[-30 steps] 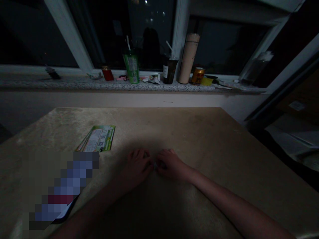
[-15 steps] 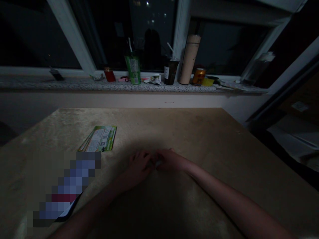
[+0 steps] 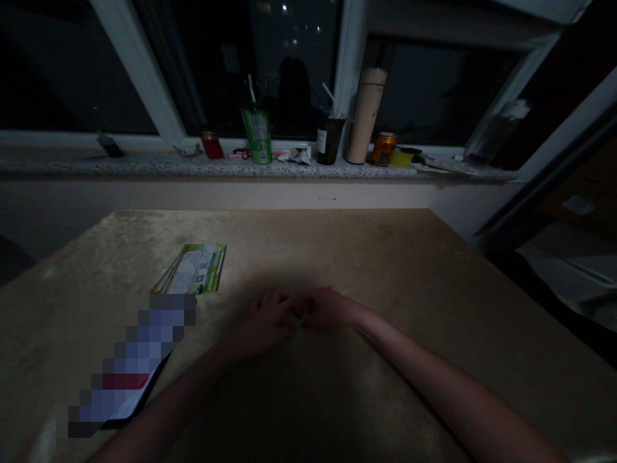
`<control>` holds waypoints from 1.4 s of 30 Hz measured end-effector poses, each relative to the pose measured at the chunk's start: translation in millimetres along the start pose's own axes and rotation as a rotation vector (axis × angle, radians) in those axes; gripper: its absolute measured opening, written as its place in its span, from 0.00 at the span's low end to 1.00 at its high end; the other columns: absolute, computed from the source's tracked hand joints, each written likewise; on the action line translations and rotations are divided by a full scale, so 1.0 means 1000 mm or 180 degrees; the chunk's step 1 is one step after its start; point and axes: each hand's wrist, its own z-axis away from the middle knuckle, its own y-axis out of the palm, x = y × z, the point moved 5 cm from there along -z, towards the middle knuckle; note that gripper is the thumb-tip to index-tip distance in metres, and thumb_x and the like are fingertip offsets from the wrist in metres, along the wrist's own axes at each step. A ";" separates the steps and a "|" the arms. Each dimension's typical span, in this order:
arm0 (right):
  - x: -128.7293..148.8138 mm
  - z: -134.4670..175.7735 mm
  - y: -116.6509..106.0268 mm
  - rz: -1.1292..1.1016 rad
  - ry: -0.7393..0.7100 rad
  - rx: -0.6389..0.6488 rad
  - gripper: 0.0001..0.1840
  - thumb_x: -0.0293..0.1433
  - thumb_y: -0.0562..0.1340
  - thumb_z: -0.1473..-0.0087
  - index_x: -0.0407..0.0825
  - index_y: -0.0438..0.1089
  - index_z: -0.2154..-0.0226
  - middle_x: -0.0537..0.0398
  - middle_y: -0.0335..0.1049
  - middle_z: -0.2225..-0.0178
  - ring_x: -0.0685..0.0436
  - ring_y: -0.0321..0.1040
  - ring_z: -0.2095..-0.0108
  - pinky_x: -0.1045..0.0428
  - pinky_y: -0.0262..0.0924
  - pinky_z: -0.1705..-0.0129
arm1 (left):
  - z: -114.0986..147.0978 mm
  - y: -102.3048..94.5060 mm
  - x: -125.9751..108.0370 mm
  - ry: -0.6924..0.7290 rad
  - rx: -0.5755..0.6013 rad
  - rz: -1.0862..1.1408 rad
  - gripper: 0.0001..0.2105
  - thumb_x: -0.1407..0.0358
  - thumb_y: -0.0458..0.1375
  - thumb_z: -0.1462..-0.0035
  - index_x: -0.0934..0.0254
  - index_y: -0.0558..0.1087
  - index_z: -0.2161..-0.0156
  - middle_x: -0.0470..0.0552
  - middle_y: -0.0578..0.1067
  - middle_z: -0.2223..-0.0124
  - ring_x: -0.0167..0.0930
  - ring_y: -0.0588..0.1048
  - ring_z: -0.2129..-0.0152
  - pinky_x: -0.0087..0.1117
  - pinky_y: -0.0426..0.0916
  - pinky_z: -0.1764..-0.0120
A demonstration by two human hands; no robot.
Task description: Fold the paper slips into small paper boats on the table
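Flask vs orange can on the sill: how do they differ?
Height: the flask is tall and slim; the orange can is short, well under half the flask's height in view.
Colour: the flask is pale pinkish-beige; the orange can is orange-gold.
Surface: the flask looks plain, with a line near its top; the orange can has dark markings.
Shared: both are roughly cylindrical and stand on the sill.

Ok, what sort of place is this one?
Probably a home or similar living space at night, though I can't be certain: a table stands before a dark window, whose speckled sill is cluttered with everyday items like a green cup and a tall flask.
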 end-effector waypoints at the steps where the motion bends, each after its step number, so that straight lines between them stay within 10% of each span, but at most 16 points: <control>1: 0.000 0.000 0.000 0.0009 0.0004 0.0009 0.08 0.31 0.65 0.58 0.49 0.72 0.69 0.61 0.70 0.73 0.50 0.65 0.71 0.54 0.49 0.67 | 0.000 -0.001 0.000 0.0025 0.0035 0.0018 0.16 0.69 0.54 0.49 0.54 0.69 0.53 0.48 0.66 0.50 0.40 0.62 0.49 0.44 0.54 0.48; 42: -0.005 -0.002 -0.001 -0.0411 -0.0101 0.0135 0.09 0.28 0.66 0.60 0.48 0.74 0.70 0.62 0.67 0.76 0.51 0.64 0.72 0.58 0.50 0.74 | 0.002 -0.005 0.001 0.0127 0.0056 0.0159 0.17 0.69 0.55 0.48 0.52 0.70 0.53 0.47 0.66 0.49 0.40 0.63 0.49 0.44 0.54 0.47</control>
